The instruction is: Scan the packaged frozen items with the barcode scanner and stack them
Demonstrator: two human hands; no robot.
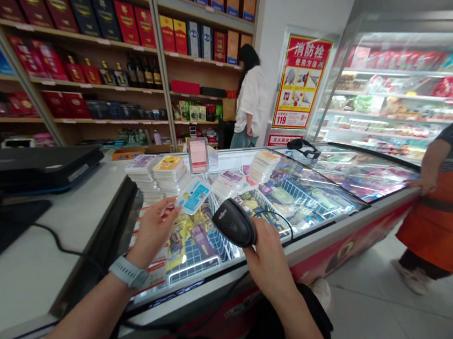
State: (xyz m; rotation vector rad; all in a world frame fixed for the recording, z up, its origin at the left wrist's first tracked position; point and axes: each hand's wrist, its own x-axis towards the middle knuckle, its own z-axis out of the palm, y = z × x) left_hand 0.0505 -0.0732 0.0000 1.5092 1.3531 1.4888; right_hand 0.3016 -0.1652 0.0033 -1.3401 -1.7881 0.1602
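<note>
My left hand (162, 219), with a pale watch on its wrist, pinches the lower left corner of a flat blue-and-white package (193, 195) above the freezer's glass top. In my right hand (265, 246) is a black handheld scanner (234, 223), its head tilted toward the package. Beyond the package stand stacks of similar flat packs, one purple-topped (143, 173) and one yellow-topped (169, 173). Another stack (264, 166) is farther right, with loose packs (230, 182) between.
The glass-topped freezer (321, 224) runs to the right. A grey counter (78, 217) with a black device (27, 166) is at left. A person in an orange apron (450, 216) touches the freezer edge; another in white (252, 96) stands by the shelves. A black cable (213, 314) hangs below.
</note>
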